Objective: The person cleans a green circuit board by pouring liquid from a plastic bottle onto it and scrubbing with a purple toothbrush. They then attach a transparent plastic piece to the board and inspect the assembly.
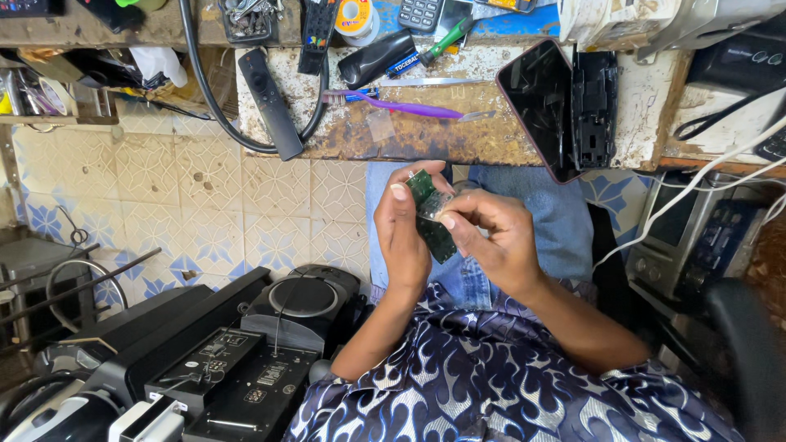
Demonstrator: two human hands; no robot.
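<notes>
While you sit back from the worktop [409, 143], both hands pinch a green circuit board [435, 236] over your lap: left hand [403, 233] grips its edge, right hand [491, 237] fingers a clear piece on it. Phone [540, 106], toothbrush [409, 106] lie within reach.

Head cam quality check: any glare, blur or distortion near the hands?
Head view: even daylight and sharp focus on the green circuit board held by left hand and right hand; glare on the dark phone screen; wide-angle bending at the edges.
</notes>
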